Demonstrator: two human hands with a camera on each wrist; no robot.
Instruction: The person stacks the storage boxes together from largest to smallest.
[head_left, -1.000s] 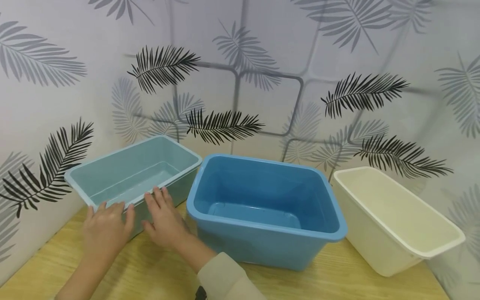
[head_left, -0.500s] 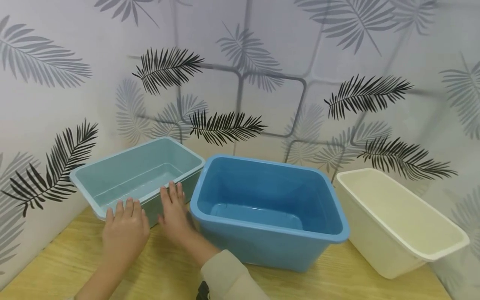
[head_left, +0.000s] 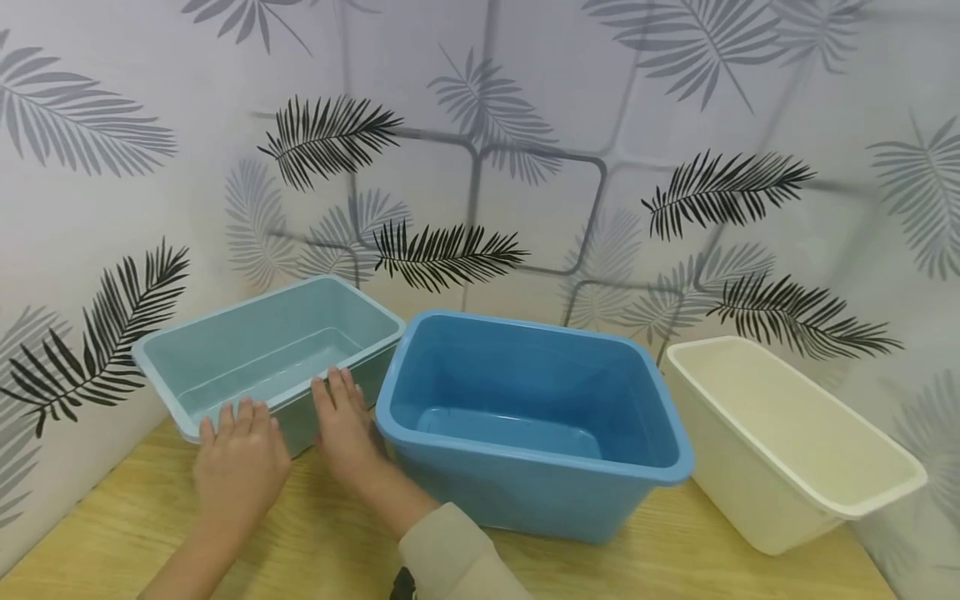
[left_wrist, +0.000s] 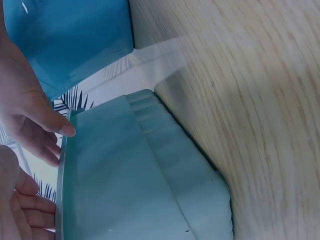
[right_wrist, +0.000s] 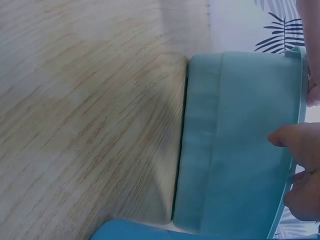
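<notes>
A pale teal rectangular bin (head_left: 247, 333) stands at the left, its inside visible from above. My left hand (head_left: 242, 458) lies against its near long side toward the left corner, fingers extended over the rim (left_wrist: 60, 190). Farther right on that same side, my right hand (head_left: 348, 433) touches the rim with its fingers pointing up and away. In the right wrist view, its thumb (right_wrist: 280, 136) is on the bin's outer wall (right_wrist: 245, 140), while the other fingers are at the rim.
A larger blue tub (head_left: 525, 492) stands right beside the teal bin, close to my right forearm. Farther right is a cream bin (head_left: 750, 475), set at an angle near the table edge. All rest on a wood-grain table (head_left: 315, 550) before a leaf-patterned backdrop (head_left: 540, 200).
My left hand has shifted right along the teal bin's near side. The right hand has moved slightly right too. The blue tub and cream bin stay in place.
</notes>
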